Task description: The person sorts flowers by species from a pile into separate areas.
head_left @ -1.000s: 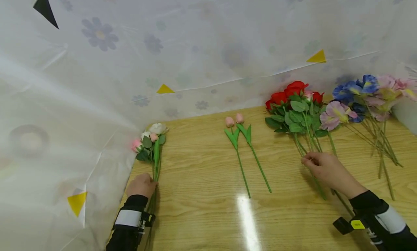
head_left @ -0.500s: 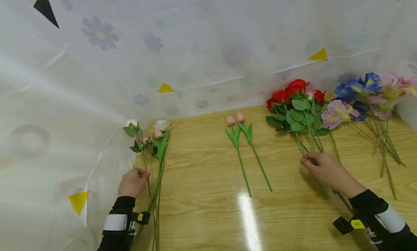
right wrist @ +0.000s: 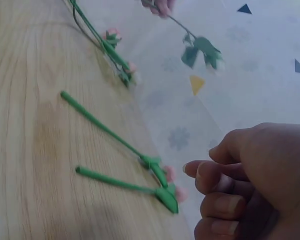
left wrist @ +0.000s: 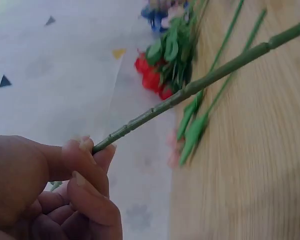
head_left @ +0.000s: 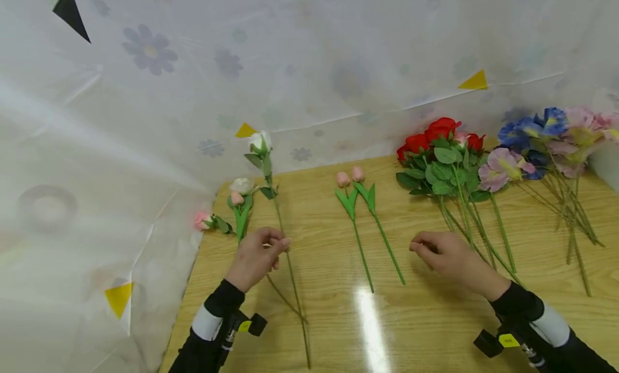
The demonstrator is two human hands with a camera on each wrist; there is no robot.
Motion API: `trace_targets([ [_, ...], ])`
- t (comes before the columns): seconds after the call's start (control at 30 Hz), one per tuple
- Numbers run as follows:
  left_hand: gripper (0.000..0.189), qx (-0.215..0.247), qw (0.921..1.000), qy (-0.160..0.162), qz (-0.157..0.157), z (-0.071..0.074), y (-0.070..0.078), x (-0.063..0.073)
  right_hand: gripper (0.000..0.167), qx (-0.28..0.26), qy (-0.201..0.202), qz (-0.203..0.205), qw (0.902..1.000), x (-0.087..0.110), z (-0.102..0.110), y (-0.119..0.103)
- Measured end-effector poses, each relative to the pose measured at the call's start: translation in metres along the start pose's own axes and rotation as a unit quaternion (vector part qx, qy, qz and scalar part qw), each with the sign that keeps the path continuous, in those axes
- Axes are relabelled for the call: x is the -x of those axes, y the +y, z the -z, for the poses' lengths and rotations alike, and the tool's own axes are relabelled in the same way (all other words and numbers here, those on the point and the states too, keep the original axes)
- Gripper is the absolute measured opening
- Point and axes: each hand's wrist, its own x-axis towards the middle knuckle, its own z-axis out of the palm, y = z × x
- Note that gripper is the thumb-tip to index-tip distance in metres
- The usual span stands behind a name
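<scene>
My left hand (head_left: 256,257) pinches the green stem of a white rose (head_left: 260,142) between thumb and fingertips. The rose stands raised above the table, its stem (left wrist: 150,112) running past my hand. Below and left of it lie a white flower (head_left: 242,186), a pink tulip (head_left: 237,199) and a pink rose (head_left: 202,220), their stems partly hidden by my left hand. My right hand (head_left: 447,255) hovers left of the red rose stems, fingers loosely curled around nothing. Between the hands lie two pink tulips (head_left: 343,179) side by side on the table.
Red roses (head_left: 442,128) with green leaves lie at the back right of the wooden table (head_left: 329,335). Beyond them are blue irises (head_left: 553,120) and pale pink irises (head_left: 500,169), stems pointing toward me. A flower-patterned white sheet (head_left: 338,66) closes off the back and left.
My left hand has picked the white rose out of the left bunch and carried it up and right. My right hand has moved left, away from the red rose stems.
</scene>
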Motion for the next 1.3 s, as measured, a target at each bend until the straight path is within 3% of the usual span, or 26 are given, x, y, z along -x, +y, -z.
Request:
trace_targets([
  [0.13,0.021,0.042,0.9957,-0.073,-0.037,-0.035,0.027,-0.009,0.016,-0.070,-0.041,0.052,0.9954,-0.006,-0.020,-0.024],
  [0.33,0.015,0.076,0.9860,-0.132,-0.069,-0.077,0.066,-0.019,0.019,-0.195,-0.121,0.091,0.9691,-0.006,-0.041,-0.055],
  [0.43,0.014,0.096,0.9825,-0.143,-0.072,-0.091,0.074,-0.020,0.020,-0.217,-0.123,0.106,0.9625,-0.004,-0.046,-0.062],
  [0.63,0.016,0.102,0.9799,-0.149,-0.085,-0.103,0.074,-0.021,0.025,-0.210,-0.121,0.095,0.9657,0.003,-0.044,-0.060],
  [0.73,0.020,0.086,0.9809,-0.152,-0.086,-0.100,0.071,-0.020,0.022,-0.193,-0.112,0.087,0.9708,0.004,-0.037,-0.056],
  [0.83,0.024,0.068,0.9840,-0.144,-0.080,-0.089,0.062,-0.018,0.022,-0.144,-0.077,0.078,0.9835,0.004,-0.028,-0.046],
  [0.9,0.024,0.056,0.9873,-0.126,-0.079,-0.079,0.053,-0.017,0.025,-0.089,-0.035,0.071,0.9929,0.002,-0.020,-0.037],
  [1.0,0.023,0.042,0.9929,-0.091,-0.064,-0.061,0.037,-0.014,0.031,-0.015,0.009,0.028,0.9994,0.001,-0.008,-0.021],
  [1.17,0.023,0.033,0.9986,-0.041,-0.011,-0.033,0.011,-0.009,0.035,0.091,0.013,-0.057,0.9941,-0.001,0.011,0.005],
  [1.3,0.023,0.012,0.9994,-0.012,0.031,-0.014,-0.011,-0.007,0.036,0.129,-0.012,-0.105,0.9859,-0.003,0.015,0.023],
])
